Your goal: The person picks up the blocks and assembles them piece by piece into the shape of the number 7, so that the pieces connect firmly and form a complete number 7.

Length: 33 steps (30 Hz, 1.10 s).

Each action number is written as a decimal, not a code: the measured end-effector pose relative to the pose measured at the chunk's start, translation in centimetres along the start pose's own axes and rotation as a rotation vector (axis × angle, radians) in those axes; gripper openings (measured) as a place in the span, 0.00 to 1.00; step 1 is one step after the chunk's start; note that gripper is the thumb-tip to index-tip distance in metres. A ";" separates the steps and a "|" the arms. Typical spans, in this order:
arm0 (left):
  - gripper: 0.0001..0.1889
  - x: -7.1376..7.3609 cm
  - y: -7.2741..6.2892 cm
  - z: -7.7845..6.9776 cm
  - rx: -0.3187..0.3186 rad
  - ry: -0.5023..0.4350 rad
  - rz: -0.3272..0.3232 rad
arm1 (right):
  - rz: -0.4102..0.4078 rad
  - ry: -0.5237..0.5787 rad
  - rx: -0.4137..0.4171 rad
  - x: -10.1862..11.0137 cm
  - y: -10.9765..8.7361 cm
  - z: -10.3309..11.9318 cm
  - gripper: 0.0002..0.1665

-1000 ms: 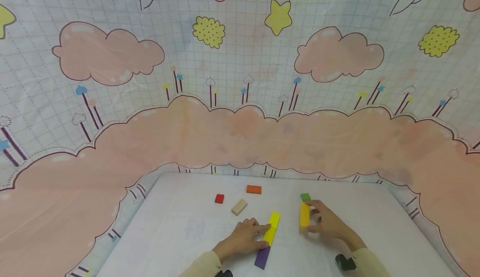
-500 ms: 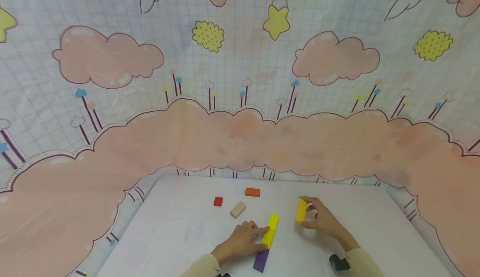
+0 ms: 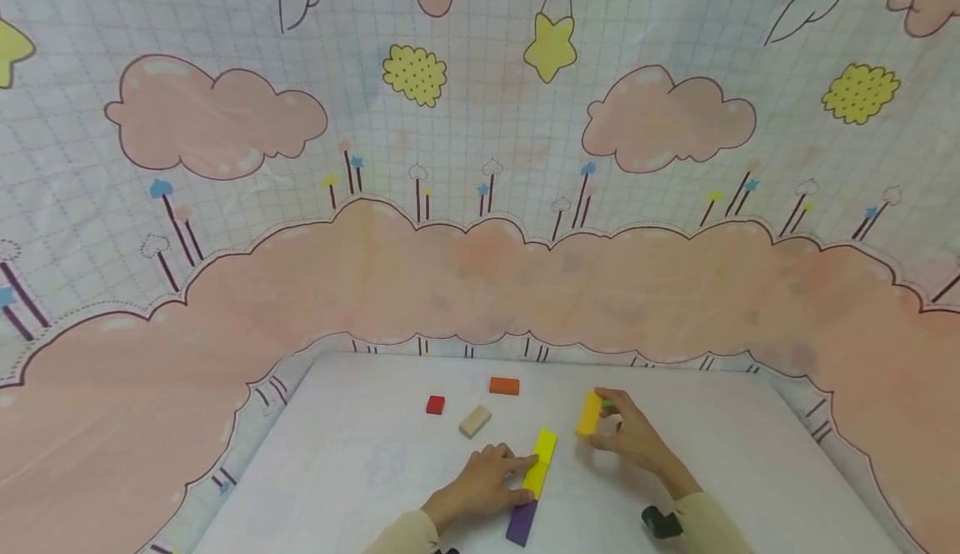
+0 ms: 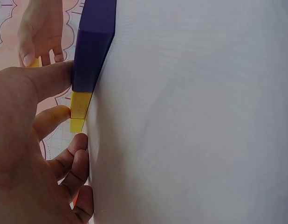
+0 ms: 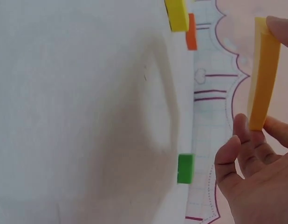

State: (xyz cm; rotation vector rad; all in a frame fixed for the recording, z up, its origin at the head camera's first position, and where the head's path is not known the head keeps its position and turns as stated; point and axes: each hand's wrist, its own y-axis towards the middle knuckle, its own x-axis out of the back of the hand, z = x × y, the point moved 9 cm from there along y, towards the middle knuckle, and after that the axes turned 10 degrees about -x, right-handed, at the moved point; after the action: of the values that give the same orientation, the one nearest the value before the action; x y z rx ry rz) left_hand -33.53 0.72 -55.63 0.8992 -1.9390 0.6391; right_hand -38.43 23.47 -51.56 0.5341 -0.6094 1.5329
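My right hand point(image 3: 632, 435) pinches a long orange-yellow block point(image 3: 589, 414) by its two ends, thumb at the near end and a finger at the far end. In the right wrist view the block point(image 5: 264, 74) is raised off the table. My left hand point(image 3: 483, 481) touches the left side of a straight row with index finger and thumb. That row has a far yellow block point(image 3: 547, 442), a second yellow block point(image 3: 536, 481) and a purple block point(image 3: 521, 524) at the near end. In the left wrist view the thumb lies against the purple block point(image 4: 90, 58).
A green block point(image 5: 185, 169) stands beyond my right hand, mostly hidden by it in the head view. Farther left on the white table point(image 3: 345, 437) lie an orange block point(image 3: 505, 386), a red block point(image 3: 435, 405) and a plain wooden block point(image 3: 476, 421).
My right hand has lifted the orange-yellow block and carried it left, toward the row, tilting it. My left hand stays at the row.
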 end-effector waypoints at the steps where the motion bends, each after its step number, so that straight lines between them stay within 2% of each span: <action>1: 0.28 0.0 0.0 0.0 -0.004 0.003 -0.001 | -0.006 0.002 -0.004 -0.1 0.0 0.1 0.50; 7: 0.28 0.0 -0.1 -0.2 -0.017 0.006 -0.007 | -0.032 0.006 -0.025 -0.5 0.1 0.5 0.51; 27: 0.28 0.1 -0.1 -0.4 -0.018 0.009 -0.010 | -0.042 0.028 -0.118 -2.4 1.6 -0.1 0.53; 33: 0.28 0.0 0.0 -0.3 -0.016 -0.001 -0.009 | -0.042 0.008 -0.117 -2.7 2.0 0.2 0.54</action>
State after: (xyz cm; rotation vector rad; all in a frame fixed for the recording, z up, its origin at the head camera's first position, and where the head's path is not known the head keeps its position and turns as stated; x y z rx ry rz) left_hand -33.37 0.91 -55.48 0.8978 -1.9378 0.6174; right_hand -40.25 21.28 -53.34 0.4486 -0.6726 1.4498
